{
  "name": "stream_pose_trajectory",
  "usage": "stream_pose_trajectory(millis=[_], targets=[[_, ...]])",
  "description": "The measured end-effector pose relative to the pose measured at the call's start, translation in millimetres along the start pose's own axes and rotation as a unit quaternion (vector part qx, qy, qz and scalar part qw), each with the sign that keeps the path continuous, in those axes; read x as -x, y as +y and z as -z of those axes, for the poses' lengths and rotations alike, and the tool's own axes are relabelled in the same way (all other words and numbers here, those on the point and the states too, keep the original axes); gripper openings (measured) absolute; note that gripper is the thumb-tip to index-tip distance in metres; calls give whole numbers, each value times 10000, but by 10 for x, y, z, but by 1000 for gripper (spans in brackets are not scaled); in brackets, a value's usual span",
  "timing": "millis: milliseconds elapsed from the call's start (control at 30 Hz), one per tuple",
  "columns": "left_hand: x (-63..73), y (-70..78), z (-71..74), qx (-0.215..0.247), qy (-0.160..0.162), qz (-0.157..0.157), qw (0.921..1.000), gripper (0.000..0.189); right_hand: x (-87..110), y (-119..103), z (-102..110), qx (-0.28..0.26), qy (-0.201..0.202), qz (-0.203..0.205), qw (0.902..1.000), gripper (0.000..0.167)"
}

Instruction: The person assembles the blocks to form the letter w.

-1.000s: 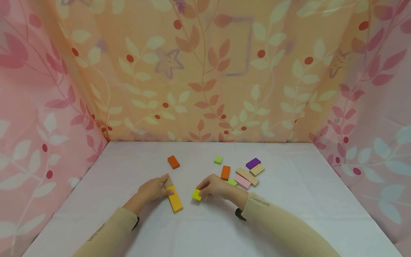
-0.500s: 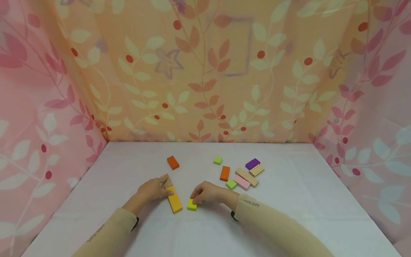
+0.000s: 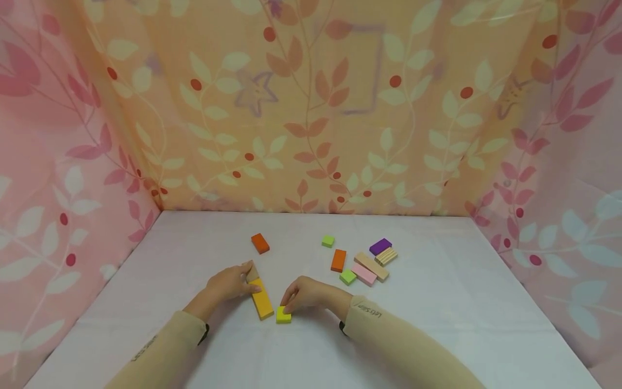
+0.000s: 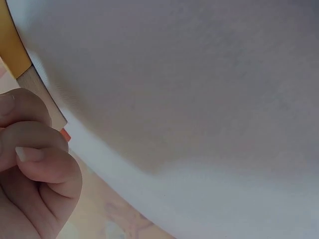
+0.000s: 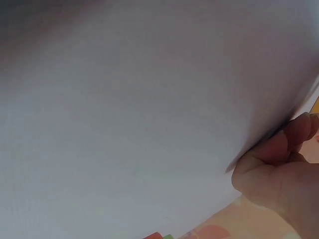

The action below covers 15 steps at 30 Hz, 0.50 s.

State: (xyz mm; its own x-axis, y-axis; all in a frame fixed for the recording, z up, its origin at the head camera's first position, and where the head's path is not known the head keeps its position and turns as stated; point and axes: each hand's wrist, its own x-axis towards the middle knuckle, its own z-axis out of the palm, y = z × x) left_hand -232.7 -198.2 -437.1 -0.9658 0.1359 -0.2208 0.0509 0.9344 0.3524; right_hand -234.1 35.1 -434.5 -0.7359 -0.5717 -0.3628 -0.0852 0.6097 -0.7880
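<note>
In the head view my left hand [image 3: 227,283] reaches over two blocks lying end to end. Its thumb rests on an orange-yellow block [image 3: 263,302], and its fingertips are at the far end of a plain wooden block [image 3: 251,271]. The left wrist view has the fingers curled beside the plain wooden block [image 4: 36,89]. My right hand [image 3: 311,294] pinches a small bright yellow block [image 3: 284,315] on the table, close to the right of the orange-yellow block's near end. In the right wrist view that hand [image 5: 279,169] hides the yellow block.
Behind the hands lie two orange blocks [image 3: 260,243] and a light green block [image 3: 328,241]. To the right are another green block [image 3: 347,277], a pink block [image 3: 364,274], a wooden block [image 3: 371,266], a ridged wooden block [image 3: 386,256] and a purple block [image 3: 380,247].
My right hand has carried the small yellow block left and toward the near edge, down beside the orange-yellow block. My left hand has stayed on its blocks.
</note>
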Motion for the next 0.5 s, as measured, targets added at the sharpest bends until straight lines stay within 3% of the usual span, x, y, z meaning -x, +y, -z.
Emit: stream_pose_trajectory(millis=[500], targets=[[12, 26, 35, 39, -34, -87, 9999, 86, -4, -42, -59, 346, 11, 110, 9993, 6]])
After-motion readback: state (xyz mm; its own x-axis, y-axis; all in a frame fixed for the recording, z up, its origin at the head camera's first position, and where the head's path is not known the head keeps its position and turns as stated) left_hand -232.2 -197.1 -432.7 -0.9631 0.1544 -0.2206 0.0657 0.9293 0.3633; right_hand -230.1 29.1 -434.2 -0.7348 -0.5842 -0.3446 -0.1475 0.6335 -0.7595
